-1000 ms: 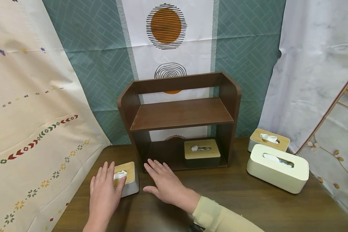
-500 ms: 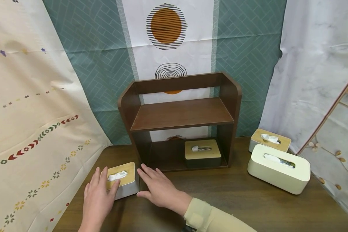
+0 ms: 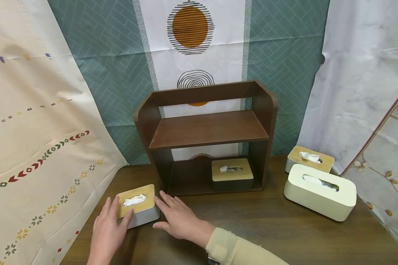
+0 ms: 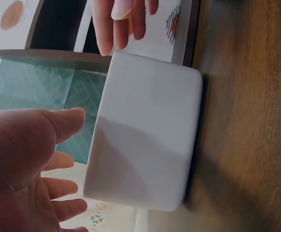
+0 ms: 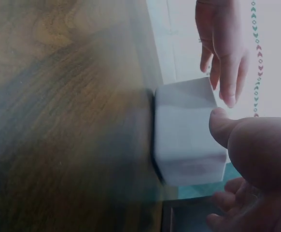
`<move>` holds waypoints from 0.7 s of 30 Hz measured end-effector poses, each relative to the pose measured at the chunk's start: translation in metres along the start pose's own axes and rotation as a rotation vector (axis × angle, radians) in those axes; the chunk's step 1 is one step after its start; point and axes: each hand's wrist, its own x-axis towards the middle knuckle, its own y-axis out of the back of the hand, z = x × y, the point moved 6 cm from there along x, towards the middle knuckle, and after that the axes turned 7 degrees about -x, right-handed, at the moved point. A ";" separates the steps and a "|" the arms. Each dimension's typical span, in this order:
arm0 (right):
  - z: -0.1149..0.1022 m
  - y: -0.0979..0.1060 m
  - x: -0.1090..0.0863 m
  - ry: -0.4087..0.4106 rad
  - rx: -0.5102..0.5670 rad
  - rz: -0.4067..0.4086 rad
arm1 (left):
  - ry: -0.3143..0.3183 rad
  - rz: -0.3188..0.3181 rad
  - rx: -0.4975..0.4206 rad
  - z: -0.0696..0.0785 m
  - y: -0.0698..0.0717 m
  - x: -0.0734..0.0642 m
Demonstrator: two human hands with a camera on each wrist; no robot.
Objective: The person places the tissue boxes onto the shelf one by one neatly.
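Note:
A light grey tissue box (image 3: 143, 218) with a wooden lid and a white tissue poking from its slot sits on the table at the left. My left hand (image 3: 107, 229) is at its left front corner, fingers spread and straight, thumb over the near edge. On the other side my right hand (image 3: 179, 219) reaches in with extended fingers, close to the box's right end. The left wrist view shows the plain box wall (image 4: 145, 130) between the two hands. From the right wrist, the box (image 5: 189, 128) stands on the table with my right thumb (image 5: 220, 123) overlapping its upper edge.
Behind stands a brown two-tier shelf (image 3: 209, 129), with a dark green wood-lidded tissue box (image 3: 233, 184) on its lower level. At the right are a long cream tissue box (image 3: 318, 200) and a grey wood-lidded one (image 3: 293, 165) behind it. Patterned cloths hang around the table (image 3: 268, 228).
Both hands have shifted left and slightly towards the person. The left hand now covers less of the lid, and the right hand has come closer to the box. The box stays in place.

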 end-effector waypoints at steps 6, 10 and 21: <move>-0.003 -0.006 0.001 -0.011 0.022 -0.021 | 0.031 -0.059 -0.010 -0.006 -0.003 -0.002; -0.004 -0.008 0.001 -0.010 0.048 -0.027 | 0.023 -0.071 -0.002 -0.008 -0.005 -0.004; -0.008 -0.011 0.004 0.021 0.056 -0.013 | 0.095 -0.146 -0.003 -0.020 -0.009 -0.004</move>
